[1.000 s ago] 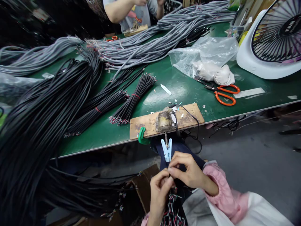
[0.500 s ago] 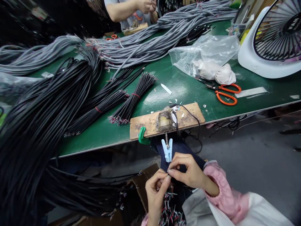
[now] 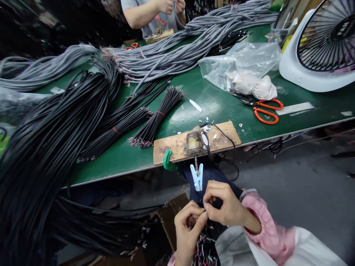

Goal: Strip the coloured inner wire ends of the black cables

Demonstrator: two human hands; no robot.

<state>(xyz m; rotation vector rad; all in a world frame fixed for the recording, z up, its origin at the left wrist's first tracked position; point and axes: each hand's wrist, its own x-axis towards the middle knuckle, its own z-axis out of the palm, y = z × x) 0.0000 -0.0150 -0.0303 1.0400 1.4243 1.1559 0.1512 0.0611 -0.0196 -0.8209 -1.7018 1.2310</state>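
My left hand (image 3: 190, 227) and my right hand (image 3: 222, 203) meet fingertip to fingertip below the table edge. Both are closed in a pinch; whatever lies between the fingers is too small and covered to name. Beneath them show cut cable ends with red, white and black wires (image 3: 204, 249). Just above my hands, a light blue clothespin (image 3: 196, 177) hangs on the metal shaft of a small motor (image 3: 194, 142). That motor sits on a wooden board (image 3: 166, 147), held to the table by a green clamp (image 3: 168, 160).
Bundled black cables (image 3: 158, 118) lie on the green table (image 3: 183, 83), with a large black heap (image 3: 61, 122) at left and grey cables (image 3: 166, 55) behind. Orange-handled scissors (image 3: 267, 111), a plastic bag (image 3: 241, 59) and a fan (image 3: 318, 48) are at right. A co-worker's hands (image 3: 172, 6) work opposite.
Both my hands have shifted slightly right and down, still pinched together. Across the table, the co-worker now holds up a grey cable. Things on the table stay put.
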